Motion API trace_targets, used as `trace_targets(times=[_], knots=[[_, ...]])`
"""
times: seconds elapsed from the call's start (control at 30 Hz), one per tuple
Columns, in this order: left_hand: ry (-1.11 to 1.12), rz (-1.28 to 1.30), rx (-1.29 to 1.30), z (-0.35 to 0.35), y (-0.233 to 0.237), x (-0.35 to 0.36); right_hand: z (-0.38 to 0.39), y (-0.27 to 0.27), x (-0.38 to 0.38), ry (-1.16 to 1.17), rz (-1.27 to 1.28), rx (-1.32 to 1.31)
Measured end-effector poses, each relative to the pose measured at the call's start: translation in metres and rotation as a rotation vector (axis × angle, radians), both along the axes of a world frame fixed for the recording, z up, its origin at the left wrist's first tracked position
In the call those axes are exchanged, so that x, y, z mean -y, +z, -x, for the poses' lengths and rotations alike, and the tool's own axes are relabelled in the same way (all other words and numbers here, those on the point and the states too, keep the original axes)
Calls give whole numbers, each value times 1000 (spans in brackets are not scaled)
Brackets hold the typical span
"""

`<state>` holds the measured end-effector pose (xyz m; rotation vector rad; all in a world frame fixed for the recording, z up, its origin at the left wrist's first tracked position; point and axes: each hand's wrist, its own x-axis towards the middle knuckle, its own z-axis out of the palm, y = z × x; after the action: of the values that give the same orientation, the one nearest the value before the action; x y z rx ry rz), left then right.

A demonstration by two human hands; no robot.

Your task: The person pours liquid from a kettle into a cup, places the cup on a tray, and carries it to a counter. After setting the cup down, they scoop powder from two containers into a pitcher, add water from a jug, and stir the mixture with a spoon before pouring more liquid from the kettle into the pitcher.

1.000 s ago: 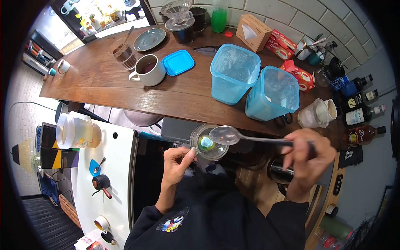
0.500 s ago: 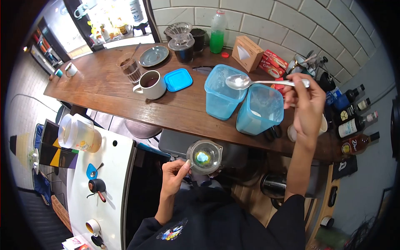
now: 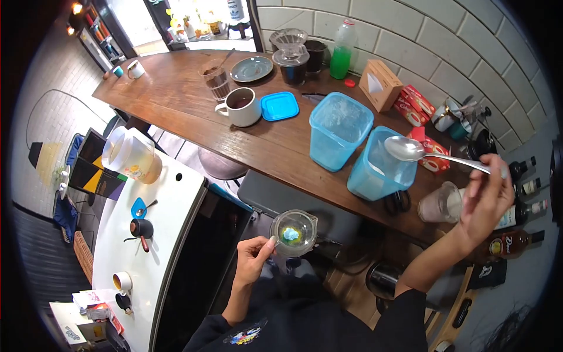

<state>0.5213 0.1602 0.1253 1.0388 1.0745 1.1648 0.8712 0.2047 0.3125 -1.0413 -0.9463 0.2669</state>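
Observation:
My left hand (image 3: 253, 258) grips the handle of a clear glass jug (image 3: 308, 237) in front of my body. Inside the jug lies a pale blue lump (image 3: 290, 234) in some yellow-green liquid. My right hand (image 3: 489, 190) is closed around the handle end of a metal spoon (image 3: 406, 149). The spoon's bowl hangs above the nearer of two blue plastic tubs (image 3: 368, 179), which has some white stuff in it. Behind it to the left stands the other blue tub (image 3: 326, 141). A clear container with whitish content (image 3: 437, 206) sits beneath my right hand.
On the wooden counter (image 3: 176, 105) stand a white mug with dark liquid (image 3: 243, 114), a blue lid (image 3: 280, 106), a grey plate (image 3: 252, 69) and a bottle of green liquid (image 3: 341, 56). Several bottles (image 3: 507, 243) line the right side. A white table (image 3: 170, 234) is at left.
My right hand has moved right with the spoon, so its bowl shifted from between the tubs to over the nearer one. The camera view has turned somewhat. My left hand still holds the jug.

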Motion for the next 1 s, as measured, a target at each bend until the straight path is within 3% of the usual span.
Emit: trace_targets(times=[0.13,0.2,0.27,0.6,0.67,1.0], knots=[[-45,-62,26,-4,-5,9,17,-11,-9,91,178,110],[-56,-73,8,-4,3,16,24,-14,-13,256,305,108],[-74,-80,10,2,9,24,23,-17,-2,248,355,180],[-2,-128,15,74,7,98,77,-44,90,63,205,97],[44,-119,1,97,5,122,110,-68,97,170,188,58],[466,-16,27,213,-32,279,362,-172,124,1246,700,259]])
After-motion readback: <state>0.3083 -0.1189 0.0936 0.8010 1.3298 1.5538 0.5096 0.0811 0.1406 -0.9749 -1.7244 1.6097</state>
